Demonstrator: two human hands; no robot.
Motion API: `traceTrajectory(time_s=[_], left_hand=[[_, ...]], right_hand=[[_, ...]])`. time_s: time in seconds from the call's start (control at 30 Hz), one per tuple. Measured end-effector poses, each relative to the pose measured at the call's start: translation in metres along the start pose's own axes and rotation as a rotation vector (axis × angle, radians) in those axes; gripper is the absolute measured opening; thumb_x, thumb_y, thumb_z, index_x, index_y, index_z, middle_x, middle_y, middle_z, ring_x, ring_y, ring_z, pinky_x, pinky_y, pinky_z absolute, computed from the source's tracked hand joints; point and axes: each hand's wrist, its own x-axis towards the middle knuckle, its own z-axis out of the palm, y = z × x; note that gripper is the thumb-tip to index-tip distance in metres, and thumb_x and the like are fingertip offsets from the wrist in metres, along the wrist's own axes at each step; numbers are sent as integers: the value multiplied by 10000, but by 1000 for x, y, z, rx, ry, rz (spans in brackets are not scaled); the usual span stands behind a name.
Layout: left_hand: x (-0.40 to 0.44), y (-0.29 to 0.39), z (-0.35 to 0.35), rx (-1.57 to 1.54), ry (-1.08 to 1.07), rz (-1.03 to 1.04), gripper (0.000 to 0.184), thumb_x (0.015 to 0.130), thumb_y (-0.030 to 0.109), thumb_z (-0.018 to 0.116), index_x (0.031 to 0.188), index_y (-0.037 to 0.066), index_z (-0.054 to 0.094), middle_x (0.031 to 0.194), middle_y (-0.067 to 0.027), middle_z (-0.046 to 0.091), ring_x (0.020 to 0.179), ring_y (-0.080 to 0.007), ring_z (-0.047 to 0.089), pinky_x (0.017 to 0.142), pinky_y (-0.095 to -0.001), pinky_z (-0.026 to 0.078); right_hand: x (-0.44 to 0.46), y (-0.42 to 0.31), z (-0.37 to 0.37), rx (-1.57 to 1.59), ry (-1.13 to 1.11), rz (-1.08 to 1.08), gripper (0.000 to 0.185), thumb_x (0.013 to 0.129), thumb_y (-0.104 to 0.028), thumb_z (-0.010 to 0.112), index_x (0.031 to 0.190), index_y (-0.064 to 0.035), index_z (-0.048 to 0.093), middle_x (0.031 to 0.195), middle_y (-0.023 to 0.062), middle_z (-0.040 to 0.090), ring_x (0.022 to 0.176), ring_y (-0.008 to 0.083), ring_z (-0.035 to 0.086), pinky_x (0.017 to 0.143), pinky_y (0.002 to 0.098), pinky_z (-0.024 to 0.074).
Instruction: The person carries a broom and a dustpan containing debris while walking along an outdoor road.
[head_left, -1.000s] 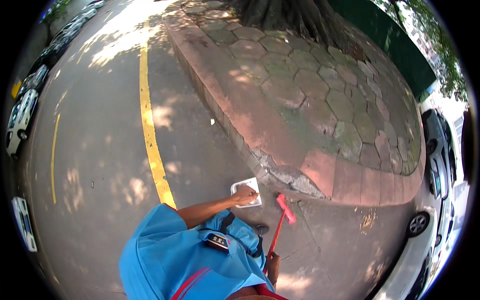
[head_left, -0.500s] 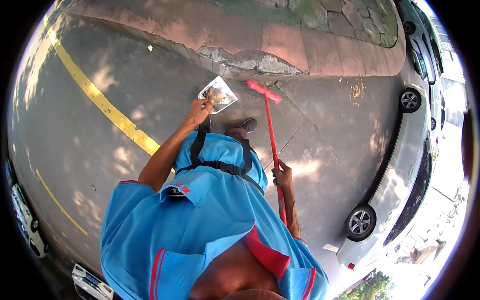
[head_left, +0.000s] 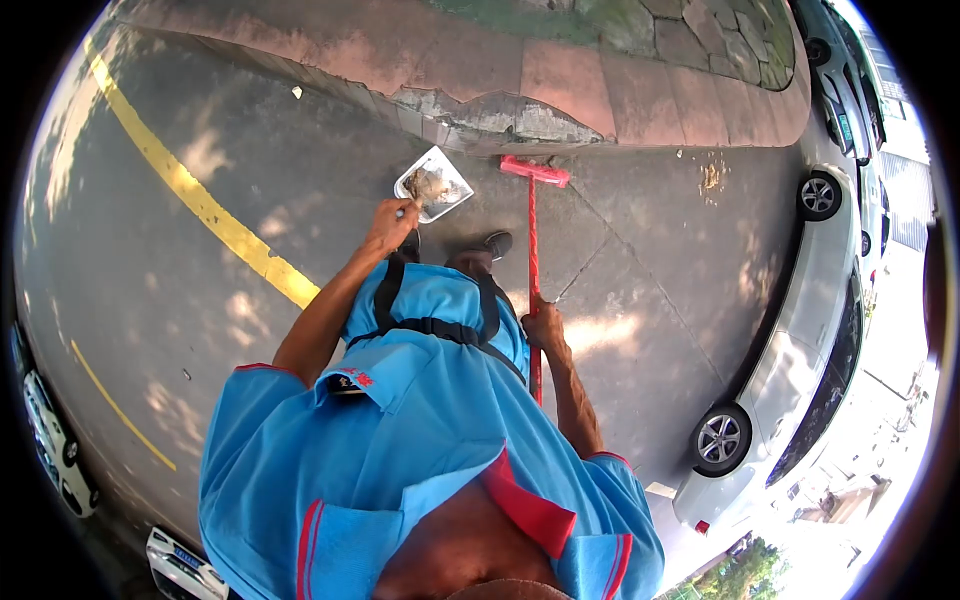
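My left hand (head_left: pixel 388 224) is closed around the handle of a white dustpan (head_left: pixel 447 190). Brownish debris (head_left: pixel 426 187) lies in the pan, near its handle side. My right hand (head_left: pixel 543 324) grips the red shaft of a broom (head_left: pixel 533 240), whose lower end passes beside my blue shirt. The broom's pink-red head (head_left: pixel 535 171) is on the pavement close to the kerb, to the right of the dustpan and apart from it.
A broken reddish kerb (head_left: pixel 560 100) runs across the top. Yellowish scraps (head_left: pixel 712 178) lie on the pavement at right, with a pale scrap (head_left: pixel 297 92) at upper left. A silver car (head_left: pixel 780 350) stands along the right. A yellow line (head_left: pixel 190 190) crosses the left side.
My right hand has moved left and up with the broom shaft, which now stands more upright. The broom head has turned nearly level. The left hand and dustpan have hardly moved.
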Motion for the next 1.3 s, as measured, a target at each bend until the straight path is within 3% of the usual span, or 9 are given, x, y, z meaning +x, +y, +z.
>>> traceTrajectory(time_s=[0.03,0.13,0.27,0.73,0.83,0.93,1.0,1.1,1.3], left_hand=[[1,3,0,-5,-5,-2,373,845,248,483,593,-11,576,552,-101,578,537,-202,556,573,-329,439],[-1,8,1,-21,35,-6,375,851,246,489,592,-11,573,546,-97,573,519,-191,543,548,-324,427],[8,-3,3,-43,-22,-6,378,857,249,499,589,-10,563,530,-80,555,515,-160,526,536,-318,417],[5,-4,-6,-100,-37,-64,430,881,314,507,619,-21,572,573,-47,558,549,-113,515,522,-268,414],[6,-15,-4,-130,5,-70,382,852,269,494,621,-26,569,576,-51,560,551,-113,518,519,-267,412],[5,-13,-3,-127,-2,-92,349,829,245,480,629,-29,565,579,-52,556,556,-113,517,523,-267,416],[6,-10,-3,-93,-28,-78,352,832,251,486,634,-29,564,579,-51,553,557,-113,517,524,-267,419],[2,10,-4,-56,-51,-76,361,841,265,499,639,-28,562,578,-48,547,560,-116,519,527,-268,427],[3,17,-5,-50,-47,-83,401,866,306,523,642,-21,585,569,-50,559,552,-124,527,546,-277,437]], right_hand=[[-9,-3,5,33,12,22,417,696,-128,590,1104,-44,560,788,284,612,775,421,629,657,468,504],[-44,-20,-13,353,-109,202,537,729,-83,559,1262,-39,511,678,201,634,518,281,632,478,379,507],[-73,-5,-15,670,-228,207,554,761,-44,529,1309,1,456,605,110,615,401,136,528,372,272,426],[7,24,-23,623,113,278,579,748,-61,584,1306,14,448,589,97,564,404,180,546,375,312,444],[0,0,-21,505,-16,276,455,746,-82,549,1189,21,528,638,181,615,472,243,633,455,346,526],[-13,-13,7,335,-109,242,424,743,-225,618,1123,-38,601,939,258,633,930,389,614,779,424,503],[-26,2,25,203,-51,-6,422,776,-202,606,1172,-60,584,836,235,649,773,330,660,666,401,528],[-55,-25,-23,550,-249,174,458,783,-130,608,1236,-90,552,680,148,635,491,162,591,462,311,475],[-81,-3,-21,761,-190,298,579,760,-65,595,1323,-57,462,653,108,621,432,146,532,408,291,438]])
